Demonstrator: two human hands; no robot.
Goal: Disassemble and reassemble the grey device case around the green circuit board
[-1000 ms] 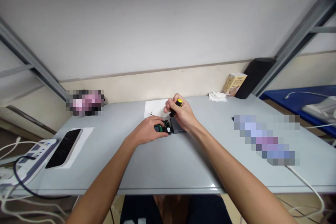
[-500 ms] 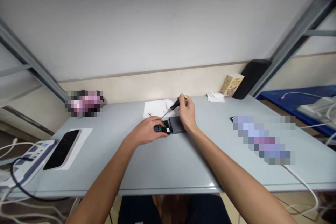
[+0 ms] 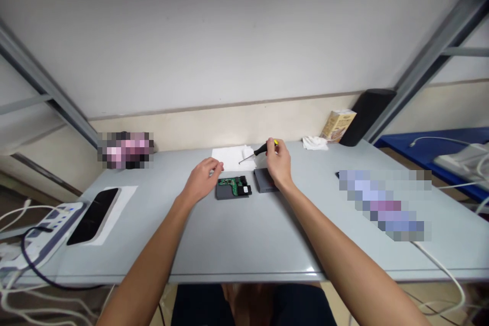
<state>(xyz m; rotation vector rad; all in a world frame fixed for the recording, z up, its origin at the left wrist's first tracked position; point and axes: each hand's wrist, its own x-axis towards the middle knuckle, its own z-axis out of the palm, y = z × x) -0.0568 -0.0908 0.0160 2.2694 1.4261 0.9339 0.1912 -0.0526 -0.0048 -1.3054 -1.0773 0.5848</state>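
Note:
My right hand [image 3: 280, 164] is wrapped round the black and yellow handle of a screwdriver [image 3: 261, 150]. Its thin shaft points down and left over a white sheet of paper [image 3: 229, 155]. My left hand [image 3: 205, 179] is at the sheet's left edge, its fingers curled together; anything between the fingertips is hidden. Between the hands lies a grey tray-like part [image 3: 227, 193] with a green circuit board [image 3: 230, 182] and black connectors. A dark grey case [image 3: 265, 181] sits to its right, partly behind my right hand. A small white round object [image 3: 248, 153] rests on the sheet behind the screwdriver.
A phone [image 3: 94, 216] and a power strip [image 3: 46, 237] with cables are on the left. At the back right stand a carton [image 3: 337, 126], a crumpled tissue [image 3: 315, 143] and a black cylinder [image 3: 369, 117]. Blurred-out items lie on both sides of the table.
My left hand has let go of the circuit board part and moved up and left to the paper, covering the small dark screws. The screwdriver tip has lifted off the board, toward the sheet.

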